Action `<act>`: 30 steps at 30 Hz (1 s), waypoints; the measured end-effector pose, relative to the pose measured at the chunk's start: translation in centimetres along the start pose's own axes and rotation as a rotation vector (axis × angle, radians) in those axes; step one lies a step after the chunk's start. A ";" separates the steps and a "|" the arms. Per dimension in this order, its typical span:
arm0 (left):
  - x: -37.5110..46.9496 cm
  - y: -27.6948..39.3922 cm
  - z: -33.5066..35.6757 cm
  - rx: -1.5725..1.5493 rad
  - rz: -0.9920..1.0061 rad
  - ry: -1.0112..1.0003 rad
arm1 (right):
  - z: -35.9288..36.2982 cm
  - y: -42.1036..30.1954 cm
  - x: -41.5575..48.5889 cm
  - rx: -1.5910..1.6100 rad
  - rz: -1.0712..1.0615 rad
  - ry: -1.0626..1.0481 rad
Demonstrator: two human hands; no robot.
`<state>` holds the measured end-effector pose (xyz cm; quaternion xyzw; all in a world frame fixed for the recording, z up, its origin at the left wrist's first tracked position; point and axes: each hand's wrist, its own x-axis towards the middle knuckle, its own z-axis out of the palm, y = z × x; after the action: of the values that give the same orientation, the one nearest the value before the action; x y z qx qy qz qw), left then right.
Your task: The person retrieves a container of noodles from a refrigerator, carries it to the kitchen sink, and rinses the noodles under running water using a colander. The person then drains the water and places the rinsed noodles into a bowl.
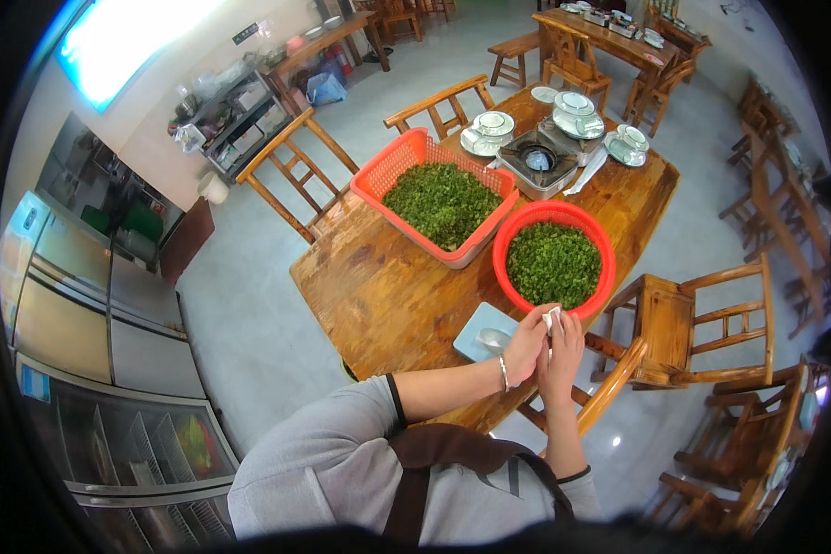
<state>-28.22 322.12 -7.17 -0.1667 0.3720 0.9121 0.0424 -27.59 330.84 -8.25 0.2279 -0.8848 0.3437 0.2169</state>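
Both my hands meet at the near rim of a round red plastic basket [501, 266] of chopped green leaves [554, 263]. My left hand [524, 344], with a bracelet at its wrist, and my right hand [561, 353] press together around a small white piece, perhaps a tissue or a bag edge [552, 316]. Its lower part is hidden by my fingers. Beside my left wrist lies a light blue flat tray or board [481, 322], with a small pale bowl or scoop [493, 338] on it. A larger rectangular red basket [415, 232], also holding chopped greens [443, 201], stands beyond.
The wooden table [367, 298] also carries a portable gas stove [543, 163] and stacked white dishes [578, 114]. Wooden chairs [294, 166] stand around it, one [616, 381] close by my right arm. A refrigerator [118, 318] is at left.
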 end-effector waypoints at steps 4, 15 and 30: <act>0.9 -0.2 -2.9 0.031 0.087 0.033 | -0.1 0.8 -2.1 0.236 -0.008 -0.039; -9.4 4.3 -17.6 0.201 -0.064 0.460 | 1.9 -0.9 -5.5 0.404 0.256 -0.259; -27.5 4.3 -34.1 -0.291 0.284 0.528 | 15.6 -12.4 -17.7 0.540 0.131 -0.935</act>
<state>6.07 296.68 -17.87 -0.3483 0.2555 0.8777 -0.2074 -10.06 316.06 -21.95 0.3486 -0.7795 0.4336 -0.2878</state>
